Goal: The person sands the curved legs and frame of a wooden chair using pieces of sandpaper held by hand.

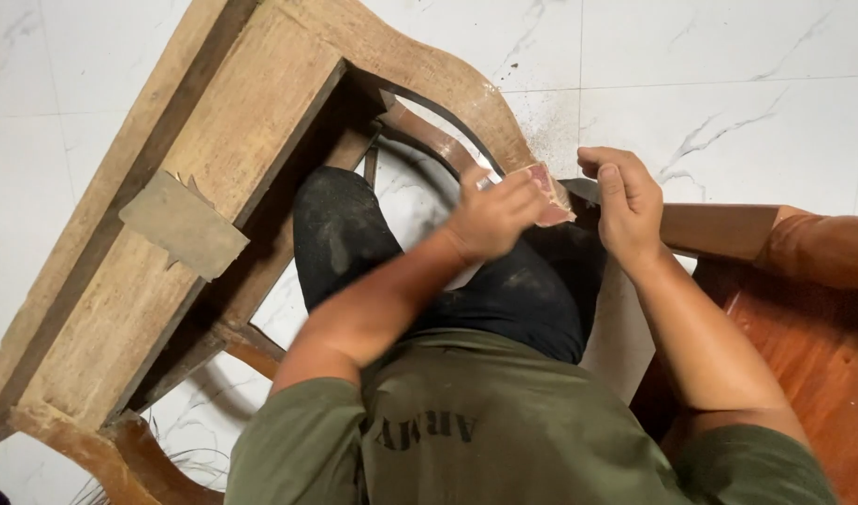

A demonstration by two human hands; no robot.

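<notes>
Right at the end of the curved chair rail [466, 89], where the bare wood dipped down toward the knee, sat the bit that mattered: a small folded piece of reddish sandpaper [547, 190]. It was pressed flat against the rail's tip, and the left hand [490, 213] was on top of it, fingers [513, 192] close together and bent over the near edge of the paper, clamping it to the wood. So the paper lay just past the left fingertips, toward the right hand, not under the palm.

The right hand [625, 201] sat just beside it on the other side, curled shut over the same rail end, thumb on top, knuckles toward the floor tiles [728, 112]. It looked like it was bracing the wood rather than touching the paper, though I couldn't tell for sure whether its fingertips met the paper's far edge. Either way the left hand was the nearer one; it actually had the paper.

The rail's long axis ran from upper left down to lower right, curving as it went, and the paper sat across its lower end. The whole upturned chair frame [167, 234] lay tilted over the person's dark trouser leg [354, 234], with pale dust scattered on the tiles just beyond the rail.
</notes>
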